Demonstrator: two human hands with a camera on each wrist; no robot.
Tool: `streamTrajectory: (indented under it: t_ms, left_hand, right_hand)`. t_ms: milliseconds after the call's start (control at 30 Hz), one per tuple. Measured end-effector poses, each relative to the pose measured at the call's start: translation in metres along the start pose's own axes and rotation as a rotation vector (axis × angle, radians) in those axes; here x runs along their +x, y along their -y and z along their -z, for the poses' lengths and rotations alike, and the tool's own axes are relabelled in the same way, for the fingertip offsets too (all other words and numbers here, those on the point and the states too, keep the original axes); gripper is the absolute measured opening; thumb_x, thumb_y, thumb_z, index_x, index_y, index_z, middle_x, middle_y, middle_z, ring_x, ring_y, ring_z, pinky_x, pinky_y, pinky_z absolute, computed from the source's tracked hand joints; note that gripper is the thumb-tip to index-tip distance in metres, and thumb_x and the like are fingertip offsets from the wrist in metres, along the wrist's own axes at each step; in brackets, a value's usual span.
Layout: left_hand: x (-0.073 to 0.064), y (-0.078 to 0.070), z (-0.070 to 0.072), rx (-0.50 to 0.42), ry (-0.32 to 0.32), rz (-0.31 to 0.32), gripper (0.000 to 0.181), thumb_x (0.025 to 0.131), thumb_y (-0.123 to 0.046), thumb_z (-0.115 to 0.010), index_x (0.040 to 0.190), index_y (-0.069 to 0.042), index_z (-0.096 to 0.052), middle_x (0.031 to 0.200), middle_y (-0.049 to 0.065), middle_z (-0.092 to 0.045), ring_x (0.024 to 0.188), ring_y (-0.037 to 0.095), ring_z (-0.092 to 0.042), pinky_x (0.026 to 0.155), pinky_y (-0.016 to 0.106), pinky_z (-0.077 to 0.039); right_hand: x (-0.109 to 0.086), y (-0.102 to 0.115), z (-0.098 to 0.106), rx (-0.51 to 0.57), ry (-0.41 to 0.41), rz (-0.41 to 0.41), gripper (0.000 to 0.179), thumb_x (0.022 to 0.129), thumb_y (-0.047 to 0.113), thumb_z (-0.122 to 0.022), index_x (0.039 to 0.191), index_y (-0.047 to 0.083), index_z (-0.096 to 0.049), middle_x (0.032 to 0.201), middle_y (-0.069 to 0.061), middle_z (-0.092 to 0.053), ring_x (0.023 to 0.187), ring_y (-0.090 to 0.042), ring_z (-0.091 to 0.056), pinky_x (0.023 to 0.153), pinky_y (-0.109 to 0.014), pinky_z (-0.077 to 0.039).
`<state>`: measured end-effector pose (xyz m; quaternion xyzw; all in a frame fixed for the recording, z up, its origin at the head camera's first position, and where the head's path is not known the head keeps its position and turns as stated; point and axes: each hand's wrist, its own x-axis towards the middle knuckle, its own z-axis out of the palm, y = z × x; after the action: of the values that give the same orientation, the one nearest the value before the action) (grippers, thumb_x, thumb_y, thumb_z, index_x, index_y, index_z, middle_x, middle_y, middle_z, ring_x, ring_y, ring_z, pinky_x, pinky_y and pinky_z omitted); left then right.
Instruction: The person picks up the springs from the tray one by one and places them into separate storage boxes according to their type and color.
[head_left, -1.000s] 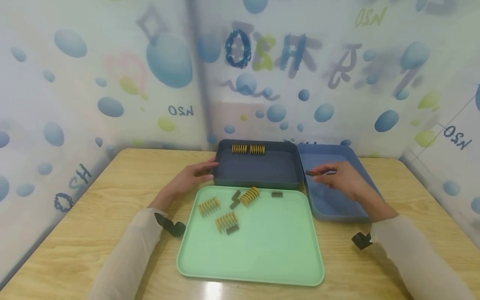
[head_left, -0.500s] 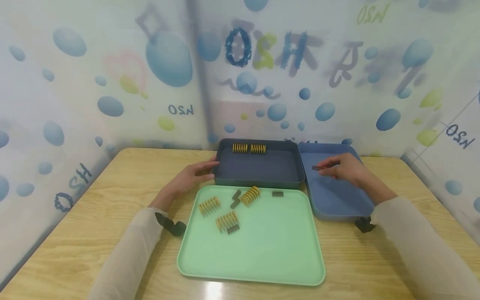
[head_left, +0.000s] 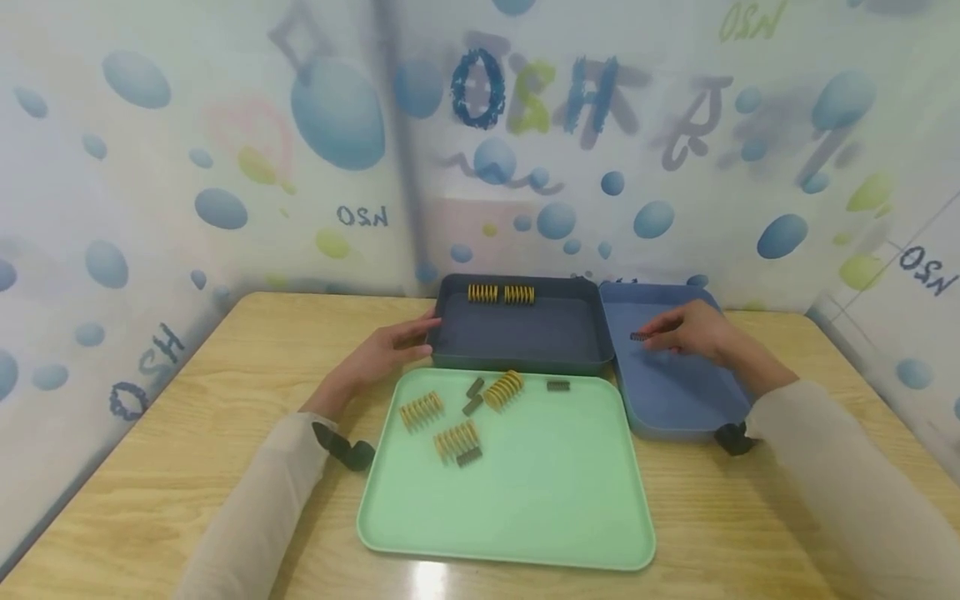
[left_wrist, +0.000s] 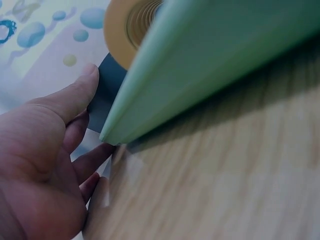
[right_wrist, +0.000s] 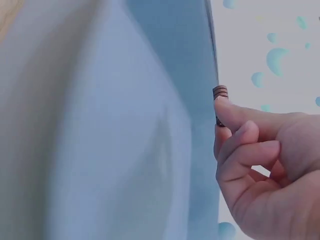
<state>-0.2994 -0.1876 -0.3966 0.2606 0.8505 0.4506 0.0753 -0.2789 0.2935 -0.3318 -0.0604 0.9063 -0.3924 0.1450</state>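
Observation:
My right hand (head_left: 693,333) pinches a small dark coil spring (head_left: 639,337) between thumb and fingers, over the blue tray (head_left: 682,408). In the right wrist view the spring (right_wrist: 220,92) pokes out past the thumb tip. My left hand (head_left: 386,354) rests at the left wall of the dark grey tray (head_left: 525,364), its fingers relaxed along that side. Two yellow springs (head_left: 501,294) lie side by side at the back of the dark tray. On the green tray (head_left: 555,500) are three larger yellow springs (head_left: 503,390) and several small dark springs (head_left: 558,386).
All three trays stand close together on a wooden table (head_left: 247,375), the green one nearest me. A patterned wall covering (head_left: 555,167) rises right behind the dark and blue trays. Black wrist cameras (head_left: 735,437) sit at both sleeves.
My right hand has moved right and farther back over the blue tray, carrying the dark spring from near its left wall. The left hand stays at the dark tray.

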Motion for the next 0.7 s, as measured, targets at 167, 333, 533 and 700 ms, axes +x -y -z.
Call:
streamTrajectory:
  t_ms: [167,333,533,700]
  left_hand:
    - [0.001,0.001,0.000,0.004,-0.005,-0.010,0.052,0.095,-0.025,-0.062,0.143,-0.016,-0.046,0.153,-0.005,-0.031,0.137,0.019,-0.033,0.113,0.041,-0.022]
    - [-0.001,-0.006,0.001,-0.018,0.002,-0.004,0.052,0.095,-0.024,-0.062,0.143,-0.013,-0.046,0.154,0.000,-0.030,0.138,0.022,-0.031,0.113,0.044,-0.020]
    - [0.002,0.003,0.000,-0.008,-0.004,-0.003,0.052,0.094,-0.024,-0.062,0.143,-0.016,-0.046,0.153,-0.007,-0.030,0.137,0.017,-0.032,0.113,0.041,-0.021]
    - [0.002,0.003,0.000,-0.001,-0.002,-0.010,0.052,0.095,-0.023,-0.061,0.144,-0.015,-0.045,0.153,-0.005,-0.029,0.138,0.021,-0.032,0.113,0.044,-0.020]
  right_hand:
    - [-0.001,0.007,0.006,-0.016,0.007,0.009,0.033,0.086,0.013,-0.073,0.114,-0.003,-0.067,0.112,-0.014,-0.068,0.074,-0.018,-0.055,0.058,-0.026,-0.046]
    - [0.008,0.011,0.007,-0.051,0.023,-0.017,0.031,0.085,0.013,-0.073,0.112,-0.001,-0.069,0.107,-0.010,-0.070,0.074,-0.019,-0.054,0.060,-0.028,-0.046]
    - [0.020,0.008,0.004,-0.059,0.034,-0.024,0.031,0.083,0.012,-0.075,0.110,-0.002,-0.070,0.102,-0.009,-0.071,0.076,-0.017,-0.054,0.063,-0.028,-0.048]
    - [0.027,0.003,0.001,-0.048,0.068,-0.026,0.031,0.083,0.012,-0.075,0.110,-0.002,-0.070,0.105,-0.010,-0.070,0.079,-0.018,-0.054,0.065,-0.031,-0.049]
